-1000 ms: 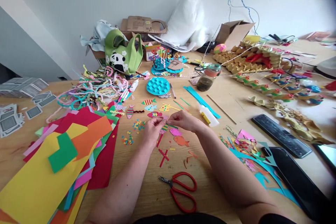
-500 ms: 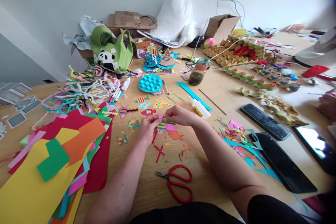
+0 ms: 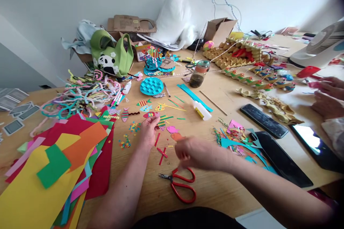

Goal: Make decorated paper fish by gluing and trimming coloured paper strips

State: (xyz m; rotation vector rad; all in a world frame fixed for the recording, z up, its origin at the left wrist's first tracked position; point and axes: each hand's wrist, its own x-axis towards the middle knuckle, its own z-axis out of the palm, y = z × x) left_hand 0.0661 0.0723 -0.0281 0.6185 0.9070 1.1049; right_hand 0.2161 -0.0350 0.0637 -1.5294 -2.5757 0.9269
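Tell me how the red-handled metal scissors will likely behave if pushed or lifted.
Pushed, the red-handled metal scissors would probably slide rather than roll, since they lie flat on two wide loops. The short metal blades look stiff. Lifted by one loop, they may swing at the pivot, as the loops are separate.

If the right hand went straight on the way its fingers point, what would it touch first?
Probably the red-handled scissors: the right hand is blurred, but its fingers seem to point at their handles. Depth is unclear.
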